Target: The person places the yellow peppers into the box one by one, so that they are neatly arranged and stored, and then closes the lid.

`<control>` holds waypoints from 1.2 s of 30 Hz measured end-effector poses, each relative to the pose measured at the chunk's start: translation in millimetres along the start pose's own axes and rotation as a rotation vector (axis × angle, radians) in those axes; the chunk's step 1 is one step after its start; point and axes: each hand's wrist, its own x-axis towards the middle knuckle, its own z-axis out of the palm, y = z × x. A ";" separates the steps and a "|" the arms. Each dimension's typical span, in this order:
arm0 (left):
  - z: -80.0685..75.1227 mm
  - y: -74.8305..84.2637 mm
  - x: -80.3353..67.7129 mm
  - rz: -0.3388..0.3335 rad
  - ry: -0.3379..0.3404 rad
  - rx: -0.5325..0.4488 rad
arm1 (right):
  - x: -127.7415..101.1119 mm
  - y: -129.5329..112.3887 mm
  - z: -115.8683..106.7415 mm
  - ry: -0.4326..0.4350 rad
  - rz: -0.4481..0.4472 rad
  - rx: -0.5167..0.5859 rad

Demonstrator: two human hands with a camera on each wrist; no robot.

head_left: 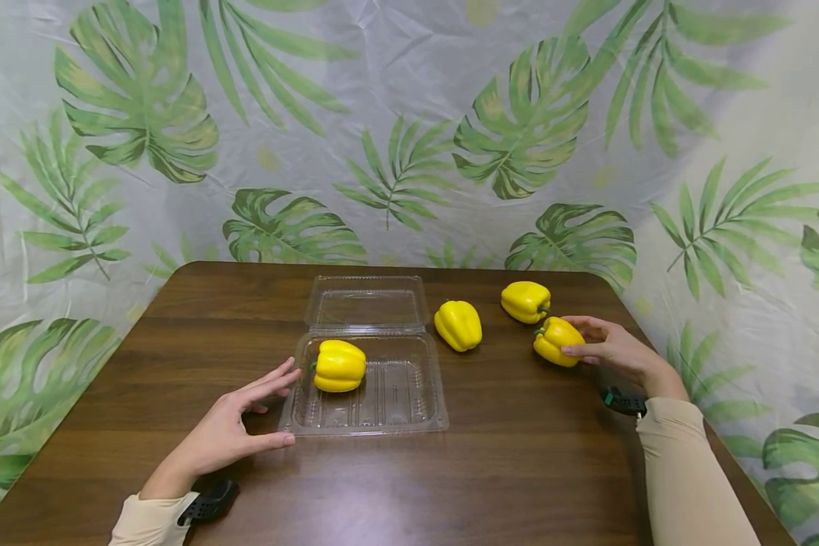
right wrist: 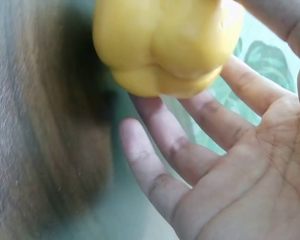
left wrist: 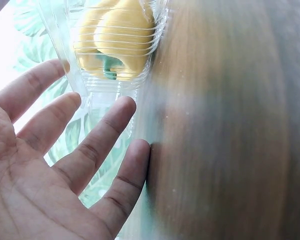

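My right hand (head_left: 617,353) holds a yellow bell pepper (head_left: 558,342) at the table's right side, thumb on the near side and fingers behind it. In the right wrist view that pepper (right wrist: 160,45) lies between the thumb and fingers. A clear plastic clamshell container (head_left: 396,421) stands with its lid folded back, and one yellow bell pepper (head_left: 340,366) lies on its side in the left half. Beside the container's left edge is my left hand (head_left: 228,421), fingers spread and gripping nothing. Its fingertips come close to the wall; I cannot tell whether they touch.
Two more yellow bell peppers lie on the brown wooden table (head_left: 491,470): one pepper (head_left: 458,325) right of the container, another pepper (head_left: 525,302) just behind the held one. The lid (head_left: 368,303) extends toward the back edge. A leaf-patterned curtain (head_left: 409,152) hangs behind the table.
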 end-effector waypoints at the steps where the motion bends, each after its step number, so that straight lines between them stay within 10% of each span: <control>1: 0.2 0.2 0.0 0.000 0.001 -0.001 | -0.3 -2.2 0.2 -0.001 -0.006 -0.007; 36: 1.5 -3.1 2.2 -0.006 -0.003 0.015 | 15.3 -106.0 41.1 -0.043 -0.240 -0.096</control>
